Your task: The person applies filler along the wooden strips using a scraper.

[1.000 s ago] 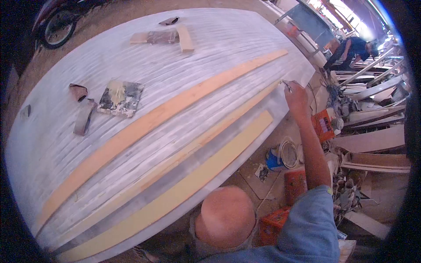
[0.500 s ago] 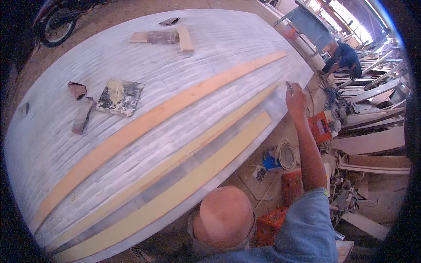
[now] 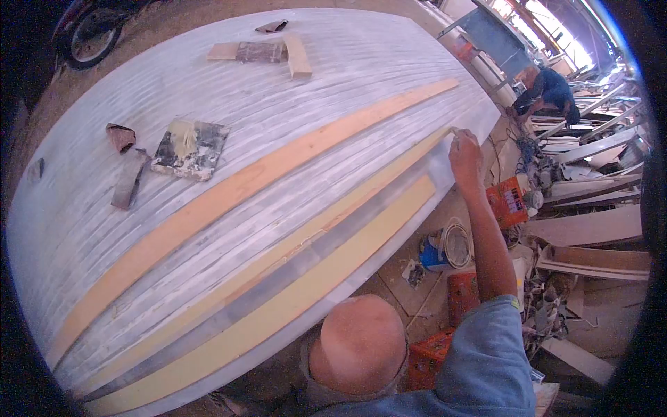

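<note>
My right hand (image 3: 467,154) is at the far right end of a narrow yellow-coated strip (image 3: 361,198) on a broad pale curved surface with lengthwise streaks (image 3: 313,111). Its fingers are pinched together at the strip's tip. Whatever they hold is too small and hidden to make out. Nearer me lies a wider yellow-coated strip (image 3: 333,281), and farther off a long bare wooden strip (image 3: 264,170). A square board (image 3: 205,153) smeared with cream paste rests on the left part of the surface. My left hand is out of view.
Folded brown sheets (image 3: 130,179) and wooden blocks (image 3: 299,55) lie on the surface. Beyond its right edge stand a blue can (image 3: 434,251) and orange crates (image 3: 506,201). Scrap boards (image 3: 590,226) fill the right side, where another person (image 3: 552,94) crouches. A motorbike wheel (image 3: 94,45) shows top left.
My right hand has turned at the wrist and shifted slightly left at the strip's end. The dark bit visible at its fingertips before is now hidden. The view has moved slightly.
</note>
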`<state>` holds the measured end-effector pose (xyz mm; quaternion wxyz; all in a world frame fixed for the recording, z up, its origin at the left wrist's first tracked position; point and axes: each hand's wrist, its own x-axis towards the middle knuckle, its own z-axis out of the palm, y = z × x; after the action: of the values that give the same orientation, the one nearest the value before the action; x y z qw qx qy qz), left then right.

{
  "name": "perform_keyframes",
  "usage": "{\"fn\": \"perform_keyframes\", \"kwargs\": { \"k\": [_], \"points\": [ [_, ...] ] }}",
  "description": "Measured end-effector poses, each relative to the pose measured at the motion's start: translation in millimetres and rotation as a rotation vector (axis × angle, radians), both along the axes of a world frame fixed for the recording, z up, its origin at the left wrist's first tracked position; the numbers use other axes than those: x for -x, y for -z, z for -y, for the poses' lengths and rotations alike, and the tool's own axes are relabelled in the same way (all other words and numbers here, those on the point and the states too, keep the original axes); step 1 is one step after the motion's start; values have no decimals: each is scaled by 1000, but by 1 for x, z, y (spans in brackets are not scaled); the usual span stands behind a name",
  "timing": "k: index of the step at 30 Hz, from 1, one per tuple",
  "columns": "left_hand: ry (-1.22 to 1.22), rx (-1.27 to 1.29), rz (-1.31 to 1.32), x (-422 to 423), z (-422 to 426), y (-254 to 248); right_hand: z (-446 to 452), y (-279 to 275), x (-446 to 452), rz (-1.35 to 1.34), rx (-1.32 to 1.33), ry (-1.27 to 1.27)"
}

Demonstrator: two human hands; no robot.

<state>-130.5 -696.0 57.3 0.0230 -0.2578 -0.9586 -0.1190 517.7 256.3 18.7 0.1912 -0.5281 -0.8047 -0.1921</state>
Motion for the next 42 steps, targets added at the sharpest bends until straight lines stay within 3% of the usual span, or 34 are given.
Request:
{"fn": "perform_keyframes", "kwargs": {
  "k": [7, 10, 25, 28, 30, 34, 40, 42],
  "points": [
    [-35, -11, 1, -3, -4, -2, -6, 4, -17, -4, 51, -4],
    [-20, -40, 5, -3, -3, -4, -11, 1, -17, -165, -35, -65],
    [60, -24, -4, -8, -16, -7, 37, -12, 12, -19, 58, -125],
    [39, -25, 13, -2, -8, -6, 37, -14, 12, -69, 56, -165],
    [20, 26, 0, -5, -12, -11, 20, -9, 5, -293, -103, -158],
    [79, 3, 60, 3, -11, -15, 0, -1, -2, -344, -100, -82],
    [205, 0, 35, 15, 4, -7, -7, 1, -10, -141, -84, -103],
    [82, 20, 36, 10, 3, -5, -6, 0, -8, -74, -56, -66]
  ]
}}
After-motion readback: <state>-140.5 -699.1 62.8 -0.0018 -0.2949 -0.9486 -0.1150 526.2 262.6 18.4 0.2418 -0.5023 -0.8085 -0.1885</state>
